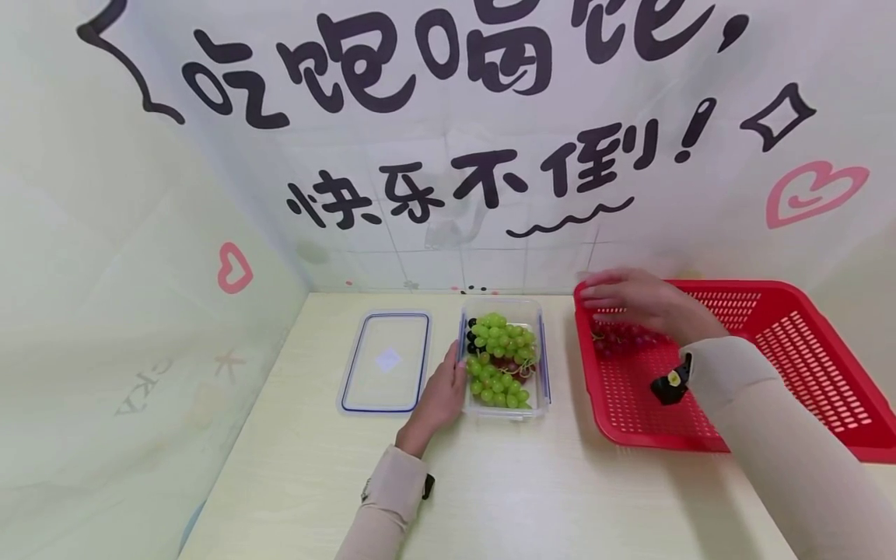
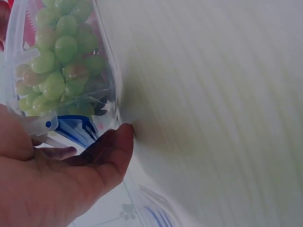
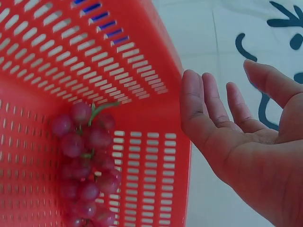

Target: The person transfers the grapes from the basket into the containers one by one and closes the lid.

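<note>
A clear plastic food container point(image 1: 540, 327) with raised sides stands on the table. Inside it lie green grapes point(image 1: 495, 383), dark grapes point(image 1: 472, 342) and some reddish grapes point(image 1: 514, 367). My left hand point(image 1: 441, 395) rests against the container's left wall, its fingers beside a blue-edged latch point(image 2: 78, 128) in the left wrist view. Over the far left corner of a red plastic basket point(image 1: 595, 397) hovers my right hand point(image 1: 630, 299), fingers loosely extended and nothing in them. A bunch of red grapes point(image 3: 87, 163) lies in that basket, below the hand and apart from it.
Left of the container, a clear lid point(image 1: 385, 362) with a blue seal lies flat on the pale table point(image 1: 511, 490). A white sheet point(image 1: 434, 140) with black lettering hangs behind the table. The basket's tall perforated walls surround the red grapes.
</note>
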The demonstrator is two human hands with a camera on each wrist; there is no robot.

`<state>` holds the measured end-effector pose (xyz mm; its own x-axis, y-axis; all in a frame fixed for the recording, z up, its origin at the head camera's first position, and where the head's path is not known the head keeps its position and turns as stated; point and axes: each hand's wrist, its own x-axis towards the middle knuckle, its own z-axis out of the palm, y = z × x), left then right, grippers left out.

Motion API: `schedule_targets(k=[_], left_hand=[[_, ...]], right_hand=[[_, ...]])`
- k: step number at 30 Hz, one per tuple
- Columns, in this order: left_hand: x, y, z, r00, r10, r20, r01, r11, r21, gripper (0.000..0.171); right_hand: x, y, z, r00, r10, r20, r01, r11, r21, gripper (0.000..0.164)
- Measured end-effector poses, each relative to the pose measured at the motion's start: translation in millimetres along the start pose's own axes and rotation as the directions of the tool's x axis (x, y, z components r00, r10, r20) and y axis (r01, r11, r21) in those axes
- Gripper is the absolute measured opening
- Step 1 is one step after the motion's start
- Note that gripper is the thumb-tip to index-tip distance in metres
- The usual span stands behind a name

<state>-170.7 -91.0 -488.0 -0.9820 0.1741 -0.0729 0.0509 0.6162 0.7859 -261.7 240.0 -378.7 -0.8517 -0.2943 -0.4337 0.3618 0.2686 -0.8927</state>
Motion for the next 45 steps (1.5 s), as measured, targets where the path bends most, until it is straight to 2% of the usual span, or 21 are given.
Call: schedule_targets(k=[6,15,23,30,45], left_hand=[[0.8,-2.1,0.3,1.0,-0.003,-0.004,0.003,1.0,0.008,0.055],[1.1,-2.0,0.5,1.0,0.002,-0.002,-0.002,1.0,-0.008,0.055],[1.8,-3.2,1.5,1.0,0.01,0.001,-0.01,1.0,-0.009,0.054],[2.9,-3.1,1.2,1.0,0.007,0.008,-0.007,1.0,-0.018,0.055],[3.6,-3.4,0.7,1.0,-0.003,0.008,0.003,1.0,-0.022,0.055]], right_hand=[[-5,4,-12,1.0,0.002,-0.024,-0.003,1.0,-0.015,0.059],[-5,19,-28,0.998,0.002,-0.057,-0.005,0.999,-0.048,0.054],[-9,31,-44,0.995,-0.009,-0.094,-0.003,0.992,-0.125,0.055],[-11,40,-55,0.996,-0.018,-0.086,0.003,0.986,-0.166,0.056],[-18,54,-71,0.99,0.033,-0.137,-0.053,0.988,-0.145,0.06]])
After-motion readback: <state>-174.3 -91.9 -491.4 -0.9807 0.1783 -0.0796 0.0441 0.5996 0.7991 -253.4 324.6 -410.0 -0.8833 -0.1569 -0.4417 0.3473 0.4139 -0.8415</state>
